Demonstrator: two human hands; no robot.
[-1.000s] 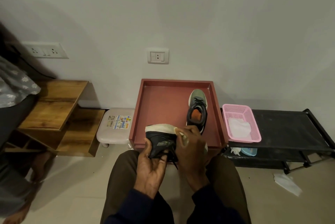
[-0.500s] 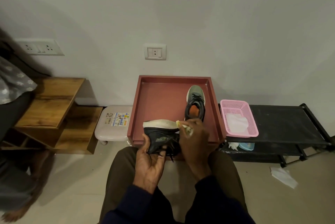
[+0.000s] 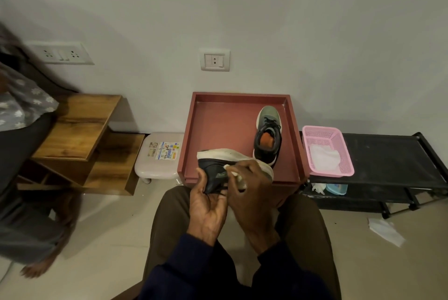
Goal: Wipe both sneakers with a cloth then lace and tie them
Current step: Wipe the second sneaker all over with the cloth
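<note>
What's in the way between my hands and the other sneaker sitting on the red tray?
Nothing visible on the tray blocks it. Only the held sneaker, gripped by your left hand while your right hand presses the cloth on it, sits in front of the other sneaker. Both hands are occupied.

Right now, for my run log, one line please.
step: wiping; left hand: holds sneaker; right hand: presses cloth on it; other sneaker: in red tray

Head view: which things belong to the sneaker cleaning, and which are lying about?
Job: held sneaker in the left hand; cloth in the right hand; second sneaker in the red tray.
Lying about: white stool; wooden shelf; black rack; pink basket; paper on floor.
</note>
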